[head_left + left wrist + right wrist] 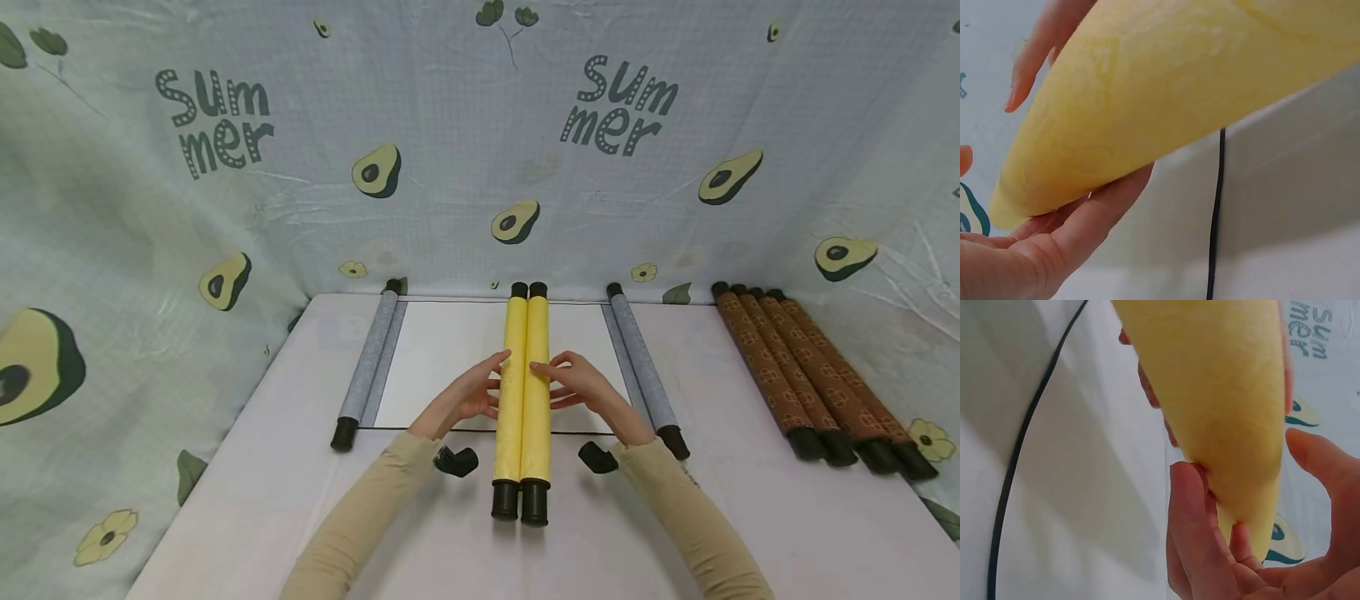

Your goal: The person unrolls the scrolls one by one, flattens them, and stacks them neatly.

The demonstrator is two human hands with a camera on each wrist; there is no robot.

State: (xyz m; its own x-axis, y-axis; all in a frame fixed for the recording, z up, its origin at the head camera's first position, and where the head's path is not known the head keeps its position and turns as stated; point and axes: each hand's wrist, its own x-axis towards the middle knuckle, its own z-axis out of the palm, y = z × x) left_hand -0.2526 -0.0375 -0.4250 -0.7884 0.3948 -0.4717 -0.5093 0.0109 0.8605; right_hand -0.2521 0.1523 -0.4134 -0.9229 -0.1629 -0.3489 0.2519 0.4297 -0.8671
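Around the middle of the worktop [247,517], my left hand [467,395] and right hand [591,386] hold two yellow rolls [511,425]. I think I'm moving them; next needs steady, even hands.

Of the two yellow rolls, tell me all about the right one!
The right yellow roll is a long, straight cylinder: a faintly wrinkled yellow covering, perhaps fabric or paper, with black caps at both ends. It points toward the printed backdrop, close alongside the other yellow roll. The right hand holds it near mid-length, and it seems raised off the table.
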